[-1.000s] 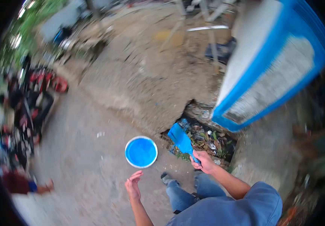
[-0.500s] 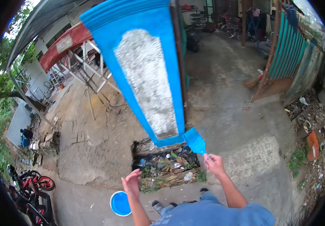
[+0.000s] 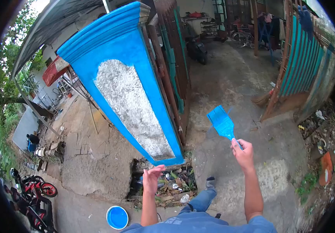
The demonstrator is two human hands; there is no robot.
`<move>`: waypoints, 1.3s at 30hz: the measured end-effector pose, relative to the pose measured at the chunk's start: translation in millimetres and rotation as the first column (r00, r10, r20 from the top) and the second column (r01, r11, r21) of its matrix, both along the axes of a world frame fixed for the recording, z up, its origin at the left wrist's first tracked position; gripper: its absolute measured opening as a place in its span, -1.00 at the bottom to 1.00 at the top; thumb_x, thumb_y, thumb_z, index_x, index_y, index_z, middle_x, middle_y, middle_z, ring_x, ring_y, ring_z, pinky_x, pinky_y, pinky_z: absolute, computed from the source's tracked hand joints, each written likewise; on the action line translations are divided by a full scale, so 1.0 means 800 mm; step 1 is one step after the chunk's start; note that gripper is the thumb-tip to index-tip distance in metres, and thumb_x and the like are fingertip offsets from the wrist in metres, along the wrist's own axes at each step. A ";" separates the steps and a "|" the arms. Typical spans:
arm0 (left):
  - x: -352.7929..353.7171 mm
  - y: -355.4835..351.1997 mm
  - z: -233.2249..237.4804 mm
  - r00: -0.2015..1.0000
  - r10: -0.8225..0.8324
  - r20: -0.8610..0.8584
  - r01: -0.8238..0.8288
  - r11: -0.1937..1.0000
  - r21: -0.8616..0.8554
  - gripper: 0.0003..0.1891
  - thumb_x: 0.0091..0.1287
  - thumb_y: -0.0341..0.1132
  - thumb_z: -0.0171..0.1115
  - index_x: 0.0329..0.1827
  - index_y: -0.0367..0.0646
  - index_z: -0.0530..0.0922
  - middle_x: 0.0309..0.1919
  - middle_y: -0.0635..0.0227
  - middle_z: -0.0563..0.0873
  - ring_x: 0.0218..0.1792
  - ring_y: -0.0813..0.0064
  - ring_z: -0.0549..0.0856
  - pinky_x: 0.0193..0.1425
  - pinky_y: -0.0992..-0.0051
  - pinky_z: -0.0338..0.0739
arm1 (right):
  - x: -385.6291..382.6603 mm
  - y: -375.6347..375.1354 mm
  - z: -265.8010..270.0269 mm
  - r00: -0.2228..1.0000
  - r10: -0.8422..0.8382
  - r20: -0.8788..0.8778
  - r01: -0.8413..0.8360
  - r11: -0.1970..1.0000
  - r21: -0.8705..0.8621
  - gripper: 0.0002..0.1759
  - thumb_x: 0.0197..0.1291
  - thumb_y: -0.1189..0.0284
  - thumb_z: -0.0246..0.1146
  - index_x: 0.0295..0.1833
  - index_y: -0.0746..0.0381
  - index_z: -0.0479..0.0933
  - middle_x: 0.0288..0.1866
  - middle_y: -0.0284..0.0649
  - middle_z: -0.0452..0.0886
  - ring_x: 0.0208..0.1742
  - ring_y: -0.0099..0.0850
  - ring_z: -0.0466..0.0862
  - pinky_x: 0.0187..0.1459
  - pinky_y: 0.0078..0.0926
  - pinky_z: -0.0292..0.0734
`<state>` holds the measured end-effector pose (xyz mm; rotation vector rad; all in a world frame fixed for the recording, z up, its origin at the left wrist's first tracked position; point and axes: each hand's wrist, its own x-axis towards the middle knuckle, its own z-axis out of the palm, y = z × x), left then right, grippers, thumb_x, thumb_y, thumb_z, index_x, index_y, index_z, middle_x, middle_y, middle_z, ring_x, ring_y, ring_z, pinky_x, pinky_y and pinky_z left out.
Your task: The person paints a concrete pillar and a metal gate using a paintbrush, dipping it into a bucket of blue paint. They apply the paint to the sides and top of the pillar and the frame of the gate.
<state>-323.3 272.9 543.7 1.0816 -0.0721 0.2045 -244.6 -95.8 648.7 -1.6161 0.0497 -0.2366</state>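
Over rough concrete, the right hand grips a broad, bristled brush

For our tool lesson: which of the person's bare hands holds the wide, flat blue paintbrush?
The bare right hand grips the wide blue paintbrush by its handle; the bare left hand appears empty.

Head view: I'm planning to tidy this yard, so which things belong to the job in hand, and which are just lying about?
Probably for the painting:
- paintbrush, in the right hand
- blue paint, in a round tub
- blue-framed pillar

Apparently just about:
- litter below the pillar
- broom by the green gate
- red-and-black motorbike
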 end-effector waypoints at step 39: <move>0.363 -0.430 0.056 -0.088 0.995 -0.050 -0.988 -0.094 -0.123 -0.29 0.46 0.27 -0.31 -0.11 -0.18 0.64 0.08 0.07 0.65 0.06 0.24 0.63 0.03 0.37 0.45 | 0.746 0.228 0.373 0.110 0.418 0.902 -0.102 0.907 -0.408 -0.65 0.25 0.18 0.21 -0.45 0.23 0.52 -0.54 -0.11 0.62 -0.55 -0.09 0.65 -0.52 -0.19 0.55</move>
